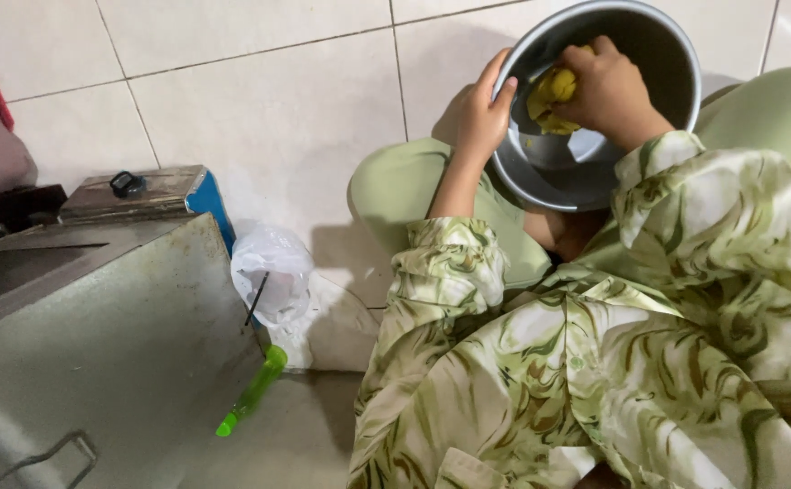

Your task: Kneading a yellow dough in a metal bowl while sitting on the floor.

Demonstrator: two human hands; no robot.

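Upper right of frame: left hand (483, 113) curled over the rim of a metal bowl (676, 63), fingers gripping its edge, bowl resting in the person's lap. Right hand (609, 89) inside the bowl, fingers clenched on a lump of yellow dough (551, 92). Lower left: steel box (97, 353), green-handled tool (252, 395), white plastic bag (273, 272) on the tiled floor (260, 109).

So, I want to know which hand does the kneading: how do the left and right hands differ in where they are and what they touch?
The left hand sits on the rim of the metal bowl, fingers hooked over the edge, while the right hand is down inside it. The left hand touches only metal; the right hand presses on the yellow dough. Both come out of the same green patterned sleeves.
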